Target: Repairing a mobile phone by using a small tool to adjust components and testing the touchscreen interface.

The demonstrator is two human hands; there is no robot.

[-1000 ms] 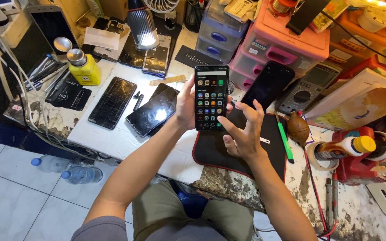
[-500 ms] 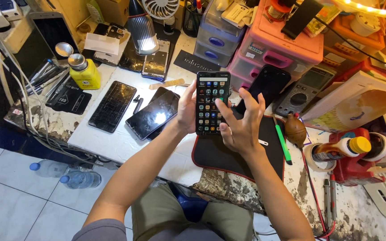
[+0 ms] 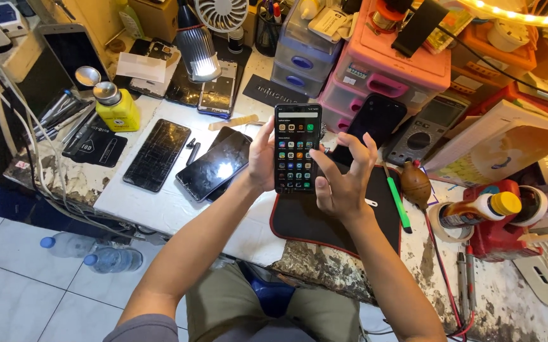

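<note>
I held a smartphone [image 3: 297,148] upright in my left hand [image 3: 262,158], its lit screen of app icons facing me. My palm sat behind its left edge with the thumb along that side, so the grasp was closed around the phone and kept it raised above the bench rather than resting on it. My right hand [image 3: 342,180] was just beside the phone's right edge, grasping nothing, fingers spread and curled; my thumb reached in toward the lower right part of the screen, though I could not tell whether it touched the glass.

Under both hands lay a black work mat with a red rim [image 3: 299,221], and the phone hung above its upper left part. A second phone with a dark screen [image 3: 370,126] leaned just behind my right fingers, against the pink drawer unit [image 3: 391,76]. To my left, well apart from the held phone, two dark phones lay flat on the white table top [image 3: 160,209]: one with a cracked screen [image 3: 157,154] and one catching the lamp's glare [image 3: 214,166]. A green pen [image 3: 398,202] lay along the mat's right edge, near my right wrist, with a brown rubber blower [image 3: 416,184] just beyond it. A yellow bottle [image 3: 116,107] stood further off on the left.
</note>
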